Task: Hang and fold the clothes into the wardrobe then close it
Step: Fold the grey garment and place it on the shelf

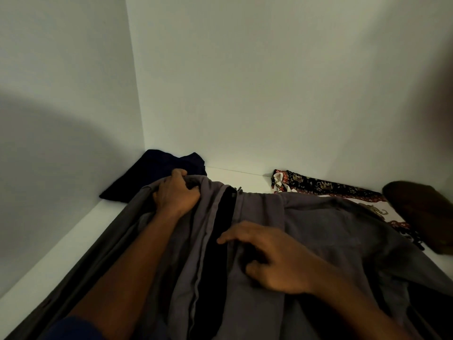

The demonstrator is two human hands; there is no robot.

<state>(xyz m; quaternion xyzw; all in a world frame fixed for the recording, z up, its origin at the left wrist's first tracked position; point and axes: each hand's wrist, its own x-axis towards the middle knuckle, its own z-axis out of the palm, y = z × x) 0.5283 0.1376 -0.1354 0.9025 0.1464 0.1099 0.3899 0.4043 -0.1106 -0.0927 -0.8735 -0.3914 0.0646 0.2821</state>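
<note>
Two bare forearms, the left one emerging from a blue sleeve [73, 330], reach forward over a grey garment [331, 231] spread across a white wardrobe shelf [61, 241]. The garment covers most of the shelf and runs off the near edge of the view. A black strip [218, 241] runs lengthwise down the middle of the grey garment, from its far edge toward the camera.

The hands are apart, one on either side of that strip. The left hand [175, 192] is at the garment's far edge, left of the strip, its fingers curled tightly around a bunched fold of the grey cloth. The right hand [267, 256] rests on top of the garment just right of the strip and nearer the camera, its fingers spread and loosely bent, the forefinger reaching to the strip's edge.

Beyond the garment's far left corner, a folded dark navy cloth [157, 175] sits in the angle of the white wardrobe walls [269, 82], just behind the left hand. At the garment's far right, a patterned cloth [318, 187] in black, red and white lies partly under the grey fabric. Further right of the garment sits a rounded brown item [421, 214], too dim to identify.
</note>
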